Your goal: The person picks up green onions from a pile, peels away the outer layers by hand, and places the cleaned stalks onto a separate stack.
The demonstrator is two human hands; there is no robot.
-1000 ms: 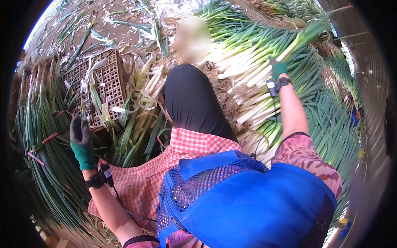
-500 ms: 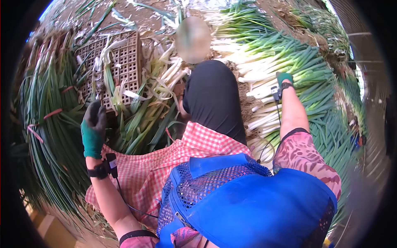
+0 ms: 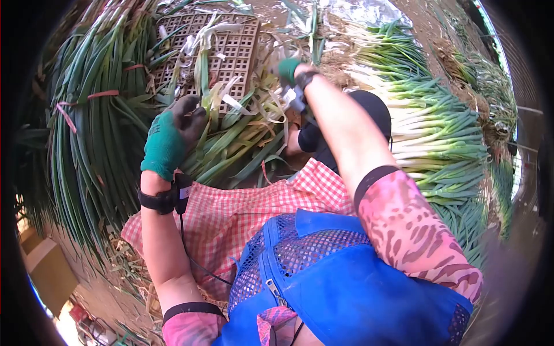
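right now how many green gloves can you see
2. The left glove is near the lower edge of the crate in this view; the right glove, blurred, is to the crate's right. Any others may be hidden.

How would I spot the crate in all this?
Find the big bundle of long green leaves at the left, tied with pink bands. Just right of its upper part, beyond the gloved left hand, lies the brown crate. Its grid of square holes sets it apart from the leaves around it.
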